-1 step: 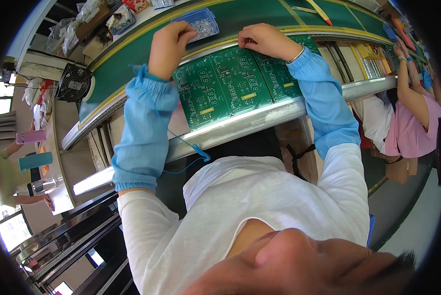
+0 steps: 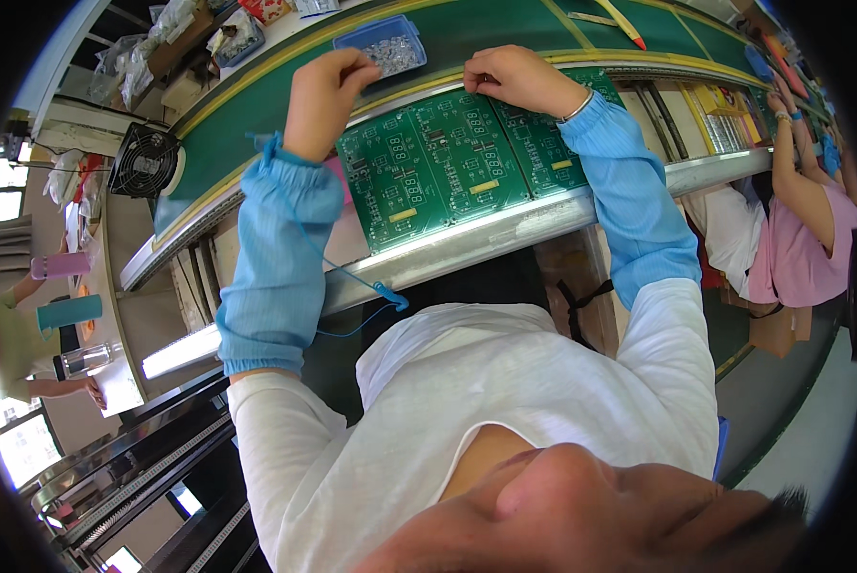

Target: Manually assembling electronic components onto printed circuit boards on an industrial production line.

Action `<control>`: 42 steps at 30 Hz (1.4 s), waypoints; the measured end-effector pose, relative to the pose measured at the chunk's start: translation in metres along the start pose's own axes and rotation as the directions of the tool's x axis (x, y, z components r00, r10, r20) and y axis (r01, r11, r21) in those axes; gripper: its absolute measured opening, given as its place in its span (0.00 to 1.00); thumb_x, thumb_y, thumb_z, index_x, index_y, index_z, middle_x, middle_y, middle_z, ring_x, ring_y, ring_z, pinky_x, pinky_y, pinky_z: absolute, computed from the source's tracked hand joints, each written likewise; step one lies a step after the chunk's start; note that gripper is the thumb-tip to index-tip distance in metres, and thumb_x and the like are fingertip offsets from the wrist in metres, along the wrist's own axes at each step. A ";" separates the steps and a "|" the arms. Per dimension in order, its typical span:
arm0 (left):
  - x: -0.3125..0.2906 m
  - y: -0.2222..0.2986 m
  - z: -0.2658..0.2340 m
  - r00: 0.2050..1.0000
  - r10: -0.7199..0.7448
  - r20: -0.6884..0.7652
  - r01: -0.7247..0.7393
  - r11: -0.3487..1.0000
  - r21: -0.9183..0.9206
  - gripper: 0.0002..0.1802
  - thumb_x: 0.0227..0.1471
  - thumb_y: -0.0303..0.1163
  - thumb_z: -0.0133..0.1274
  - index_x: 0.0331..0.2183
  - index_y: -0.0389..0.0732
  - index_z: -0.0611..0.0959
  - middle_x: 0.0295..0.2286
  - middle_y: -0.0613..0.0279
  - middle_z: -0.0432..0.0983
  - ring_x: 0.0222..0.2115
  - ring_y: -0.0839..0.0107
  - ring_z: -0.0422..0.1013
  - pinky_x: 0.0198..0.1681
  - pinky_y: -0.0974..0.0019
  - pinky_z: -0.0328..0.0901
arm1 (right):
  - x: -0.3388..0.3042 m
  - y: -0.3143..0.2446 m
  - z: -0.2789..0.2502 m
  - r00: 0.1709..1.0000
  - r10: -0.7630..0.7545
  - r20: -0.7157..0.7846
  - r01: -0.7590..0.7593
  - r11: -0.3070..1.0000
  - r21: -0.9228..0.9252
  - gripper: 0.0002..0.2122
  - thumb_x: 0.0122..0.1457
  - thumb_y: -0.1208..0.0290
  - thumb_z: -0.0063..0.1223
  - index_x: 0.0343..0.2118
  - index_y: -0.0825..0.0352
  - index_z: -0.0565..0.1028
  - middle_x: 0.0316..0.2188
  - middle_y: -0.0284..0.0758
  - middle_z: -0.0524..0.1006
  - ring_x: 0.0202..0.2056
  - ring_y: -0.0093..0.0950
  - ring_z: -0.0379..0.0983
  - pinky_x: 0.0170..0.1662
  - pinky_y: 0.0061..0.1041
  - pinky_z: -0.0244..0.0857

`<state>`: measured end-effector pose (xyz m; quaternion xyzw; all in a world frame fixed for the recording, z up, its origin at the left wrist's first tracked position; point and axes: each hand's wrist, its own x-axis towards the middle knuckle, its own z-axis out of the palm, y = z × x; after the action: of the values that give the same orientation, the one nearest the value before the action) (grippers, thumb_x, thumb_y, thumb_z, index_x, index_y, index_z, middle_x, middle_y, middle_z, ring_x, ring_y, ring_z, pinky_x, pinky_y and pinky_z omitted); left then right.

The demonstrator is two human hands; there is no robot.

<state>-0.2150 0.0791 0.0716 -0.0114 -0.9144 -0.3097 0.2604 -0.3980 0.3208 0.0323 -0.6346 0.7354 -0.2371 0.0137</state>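
A panel of green circuit boards (image 2: 438,167) lies across the metal rails in front of me, carrying digit displays, dark chips and small yellow parts. Over its far edge, my right hand (image 2: 516,81) has its fingers curled together in a pinch; what they hold, if anything, is hidden. My left hand (image 2: 323,100) is held up beyond the panel's left end, its thumb and fingertips pinched together. Those fingertips overlap the near left edge of a blue tray (image 2: 352,40) of small clear parts (image 2: 395,55). Whether a part is between them cannot be made out.
A black fan (image 2: 145,162) stands at the left. Beyond the panel runs a green conveyor belt (image 2: 505,38), with a red-tipped yellow tool (image 2: 623,24) at the far right. A blue coiled cord (image 2: 387,296) hangs from my left wrist. Other people sit at the right.
My left hand has shifted very slightly left and toward me. The right hand and the panel look almost the same.
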 end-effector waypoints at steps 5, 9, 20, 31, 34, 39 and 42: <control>-0.039 -0.009 -0.017 0.900 -0.345 0.268 0.434 0.778 -0.454 0.08 0.60 0.31 0.60 0.34 0.36 0.84 0.22 0.73 0.73 0.21 0.85 0.64 0.23 0.77 0.57 | 0.004 0.001 0.004 0.999 -0.016 0.048 0.015 1.000 0.011 0.04 0.57 0.78 0.60 0.35 0.67 0.78 0.32 0.37 0.78 0.33 0.35 0.77 0.37 0.32 0.71; -0.050 -0.014 -0.014 0.860 -0.408 0.307 0.511 0.669 -0.540 0.07 0.60 0.32 0.60 0.36 0.39 0.84 0.23 0.73 0.74 0.21 0.85 0.65 0.24 0.79 0.58 | 0.005 -0.001 0.006 0.999 -0.033 0.034 0.033 0.999 0.015 0.04 0.57 0.78 0.60 0.36 0.67 0.78 0.32 0.37 0.78 0.33 0.35 0.76 0.37 0.31 0.71; -0.052 -0.033 -0.012 0.843 -0.382 0.380 0.536 0.525 -0.661 0.08 0.61 0.27 0.58 0.41 0.34 0.84 0.32 0.61 0.81 0.29 0.77 0.77 0.31 0.76 0.73 | 0.047 -0.035 -0.029 0.966 -0.195 -0.172 0.155 0.963 -0.220 0.09 0.59 0.74 0.61 0.42 0.63 0.75 0.34 0.33 0.79 0.35 0.30 0.78 0.38 0.29 0.71; -0.054 -0.032 -0.009 0.870 -0.362 0.334 0.492 0.631 -0.599 0.08 0.61 0.27 0.57 0.41 0.33 0.83 0.31 0.60 0.82 0.29 0.76 0.78 0.32 0.75 0.74 | 0.136 -0.034 0.028 0.965 -0.263 0.019 0.221 0.767 -0.603 0.07 0.53 0.66 0.54 0.22 0.60 0.81 0.23 0.39 0.79 0.33 0.39 0.78 0.41 0.48 0.66; -0.056 -0.031 -0.005 0.862 -0.384 0.330 0.506 0.684 -0.526 0.06 0.60 0.27 0.58 0.38 0.35 0.83 0.30 0.63 0.82 0.28 0.77 0.77 0.29 0.74 0.72 | 0.135 -0.044 0.023 0.972 -0.234 0.002 0.196 0.808 -0.555 0.07 0.53 0.67 0.54 0.23 0.60 0.80 0.24 0.40 0.79 0.33 0.39 0.78 0.40 0.49 0.67; -0.064 -0.038 0.009 0.990 -0.099 0.097 0.101 0.995 -0.016 0.04 0.53 0.25 0.60 0.33 0.36 0.83 0.28 0.57 0.79 0.29 0.63 0.77 0.32 0.62 0.69 | 0.122 -0.052 0.012 0.975 -0.211 -0.065 0.164 0.889 -0.427 0.06 0.54 0.66 0.56 0.25 0.60 0.80 0.24 0.40 0.79 0.31 0.40 0.78 0.39 0.47 0.67; -0.064 -0.026 0.010 0.982 -0.126 0.142 0.107 0.986 0.129 0.06 0.50 0.25 0.60 0.33 0.36 0.83 0.30 0.52 0.77 0.32 0.54 0.75 0.35 0.57 0.68 | 0.099 -0.045 0.006 0.930 -0.268 -0.251 0.188 0.935 -0.299 0.05 0.54 0.66 0.58 0.27 0.60 0.81 0.25 0.38 0.79 0.31 0.40 0.77 0.38 0.43 0.66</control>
<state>-0.1692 0.0728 0.0199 0.0348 -0.9475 -0.2669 0.1726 -0.3737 0.2224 0.0710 -0.6711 0.6754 -0.2243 -0.2080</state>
